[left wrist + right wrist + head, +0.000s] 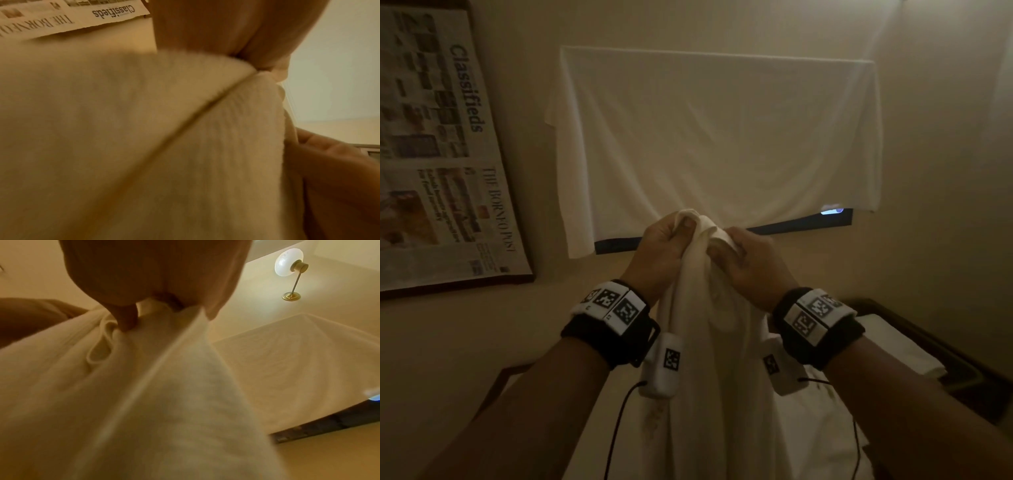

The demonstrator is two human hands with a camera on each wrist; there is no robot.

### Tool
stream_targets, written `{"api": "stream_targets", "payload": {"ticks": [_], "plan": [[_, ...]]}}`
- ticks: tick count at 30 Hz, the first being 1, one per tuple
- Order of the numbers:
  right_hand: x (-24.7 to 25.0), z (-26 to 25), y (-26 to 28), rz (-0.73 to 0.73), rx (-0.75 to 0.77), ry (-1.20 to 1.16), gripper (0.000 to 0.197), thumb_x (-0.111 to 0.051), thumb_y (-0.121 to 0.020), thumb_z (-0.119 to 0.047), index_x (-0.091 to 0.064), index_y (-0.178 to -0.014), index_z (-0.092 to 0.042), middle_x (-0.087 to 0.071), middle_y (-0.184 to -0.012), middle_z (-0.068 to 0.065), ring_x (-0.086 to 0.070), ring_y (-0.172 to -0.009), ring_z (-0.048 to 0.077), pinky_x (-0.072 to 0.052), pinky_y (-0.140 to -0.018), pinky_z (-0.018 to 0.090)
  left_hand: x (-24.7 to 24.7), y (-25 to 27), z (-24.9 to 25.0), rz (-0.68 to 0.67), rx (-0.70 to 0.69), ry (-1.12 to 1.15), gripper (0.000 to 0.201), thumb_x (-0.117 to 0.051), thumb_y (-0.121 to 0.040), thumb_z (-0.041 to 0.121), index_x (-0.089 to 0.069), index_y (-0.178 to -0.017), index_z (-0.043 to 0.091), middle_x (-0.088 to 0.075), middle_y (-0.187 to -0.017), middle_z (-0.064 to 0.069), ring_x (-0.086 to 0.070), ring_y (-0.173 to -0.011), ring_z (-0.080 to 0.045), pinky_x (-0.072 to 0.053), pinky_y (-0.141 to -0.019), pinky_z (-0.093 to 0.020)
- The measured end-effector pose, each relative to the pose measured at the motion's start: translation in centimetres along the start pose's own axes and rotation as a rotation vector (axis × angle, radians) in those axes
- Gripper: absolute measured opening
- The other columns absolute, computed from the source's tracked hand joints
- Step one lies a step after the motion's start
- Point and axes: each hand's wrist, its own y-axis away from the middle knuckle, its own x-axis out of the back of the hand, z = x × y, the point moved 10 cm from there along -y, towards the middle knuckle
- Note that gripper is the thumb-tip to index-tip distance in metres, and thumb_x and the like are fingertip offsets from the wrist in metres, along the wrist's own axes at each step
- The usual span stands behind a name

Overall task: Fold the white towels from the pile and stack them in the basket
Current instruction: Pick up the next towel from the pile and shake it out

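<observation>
A white towel point(709, 359) hangs in front of me, bunched at its top between both hands. My left hand point(671, 236) grips the bunched top edge from the left, fingers curled round the cloth. My right hand point(739, 253) grips the same edge right beside it. The towel point(144, 146) fills the left wrist view under my left hand point(255, 65). In the right wrist view my right hand point(156, 311) pinches folds of the towel point(154, 402). More white towels point(893, 346) lie low at the right; the basket cannot be made out.
A white cloth point(715, 137) hangs over a dark wall-mounted screen point(804, 226) straight ahead. A framed newspaper point(438, 154) hangs on the wall at left. Dark wooden furniture point(962, 370) stands at the lower right. A wall lamp point(287, 267) shows in the right wrist view.
</observation>
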Motion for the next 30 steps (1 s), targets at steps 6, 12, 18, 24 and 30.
{"api": "stream_targets", "payload": {"ticks": [6, 12, 18, 24, 30], "plan": [[-2.2, 8.7, 5.5, -0.123, -0.244, 0.155, 0.021, -0.056, -0.097, -0.026, -0.068, -0.097, -0.009, -0.070, -0.091, 0.012, -0.063, -0.086, 0.031, -0.030, -0.064, 0.026, 0.6, -0.2, 0.1, 0.057, 0.051, -0.042, 0.023, -0.051, -0.100, 0.035, -0.070, -0.092, 0.023, -0.068, -0.085, -0.003, -0.063, -0.077, -0.016, -0.055, -0.076, -0.040], [-3.4, 18.7, 13.3, -0.196, -0.578, 0.158, 0.010, -0.060, -0.091, -0.017, -0.069, -0.087, -0.018, -0.069, -0.087, 0.005, -0.066, -0.088, 0.027, -0.053, -0.077, 0.038, 4.2, 1.1, 1.0, 0.135, 0.125, -0.020, 0.028, -0.053, -0.097, 0.040, -0.066, -0.095, 0.016, -0.060, -0.078, -0.010, -0.059, -0.063, -0.018, -0.055, -0.058, -0.033], [-1.6, 16.8, 9.9, -0.057, -0.568, -0.002, 0.026, -0.052, -0.089, 0.001, -0.071, -0.104, -0.008, -0.069, -0.098, 0.011, -0.062, -0.097, 0.023, -0.040, -0.078, 0.025, 8.0, 2.2, 1.1, 0.080, 0.156, -0.178, 0.039, -0.055, -0.085, 0.060, -0.069, -0.086, 0.024, -0.065, -0.078, -0.006, -0.062, -0.069, -0.020, -0.053, -0.069, -0.039], [-3.8, 0.8, 0.9, -0.111, -0.143, 0.013, 0.017, -0.062, -0.082, -0.020, -0.068, -0.075, -0.006, -0.061, -0.067, 0.005, -0.055, -0.066, 0.018, -0.037, -0.056, 0.027, 7.7, 4.9, 1.0, -0.064, 0.207, -0.122, 0.044, -0.052, -0.087, 0.055, -0.073, -0.097, 0.019, -0.071, -0.096, -0.022, -0.062, -0.084, -0.033, -0.051, -0.081, -0.052], [-5.0, -8.4, -3.0, -0.067, -0.002, -0.049, 0.030, -0.062, -0.086, -0.019, -0.054, -0.058, -0.013, -0.045, -0.055, -0.003, -0.041, -0.052, 0.011, -0.032, -0.050, 0.026, 10.0, 6.2, 1.7, 0.011, 0.137, 0.010, 0.032, -0.051, -0.093, 0.049, -0.075, -0.094, 0.027, -0.072, -0.107, -0.012, -0.065, -0.105, -0.032, -0.049, -0.099, -0.056]]}}
